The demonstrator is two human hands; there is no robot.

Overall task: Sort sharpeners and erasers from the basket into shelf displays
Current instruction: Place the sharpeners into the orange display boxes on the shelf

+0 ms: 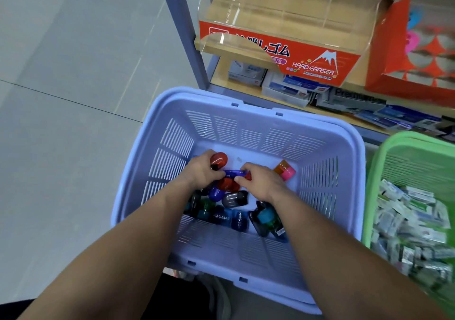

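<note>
Reaching into the lavender basket [344,132], my left hand [200,172] grips a red sharpener [218,160] and my right hand [261,184] pinches a blue sharpener [234,173], fingers curled. The sharpener pile [234,204] remains, the eraser display [283,48] looks empty: barely started, I judge.

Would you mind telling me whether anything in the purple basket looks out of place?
One thing: an orange-and-pink boxy piece lies alone near the right wall of the purple basket, apart from the rounded sharpeners piled where the left hand and right hand are gripping. Nothing looks spilled or damaged.
</note>
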